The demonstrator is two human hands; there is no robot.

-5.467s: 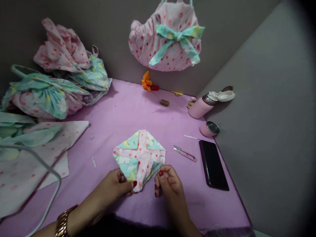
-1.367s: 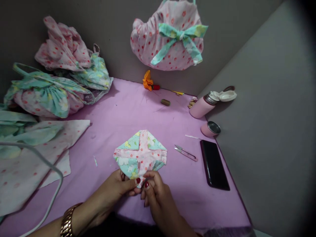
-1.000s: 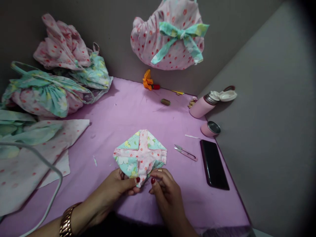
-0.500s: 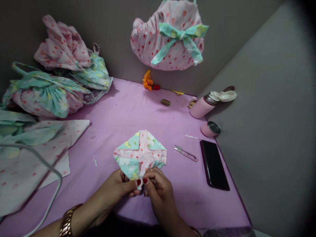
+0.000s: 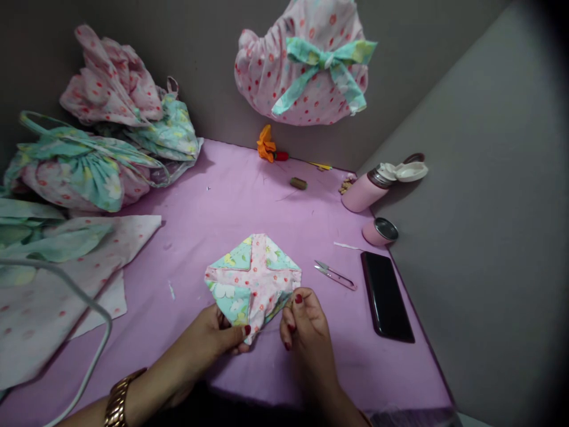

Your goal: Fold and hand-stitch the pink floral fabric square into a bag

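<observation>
Head view: a folded patchwork piece [image 5: 252,279], pink floral cross over mint-green corners, lies flat on the pink-covered bench [image 5: 213,207], near its front edge. The left hand [image 5: 212,337] pinches the piece's near corner, thumb on top and fingers tucked under, so its grip is closed on the fabric. The right hand [image 5: 306,323] sits just beside the piece's lower-right edge with its fingertips pressed together as if on a needle or thread; whatever it holds is too fine to see, though a faint line seems to run from it to the corner.

This looks like hand stitching at that corner. To do it well, the left hand should keep the folded layers pressed so they don't slip, while the right draws the thread out evenly and not so hard that the corner puckers.

Compared with half a second ago, the right hand has moved away from the corner, out and to the right, where before both hands met at the tip. The piece has stayed put.

Thread snips [image 5: 334,275] and a black phone [image 5: 386,296] lie to the right, apart from the hands.
</observation>
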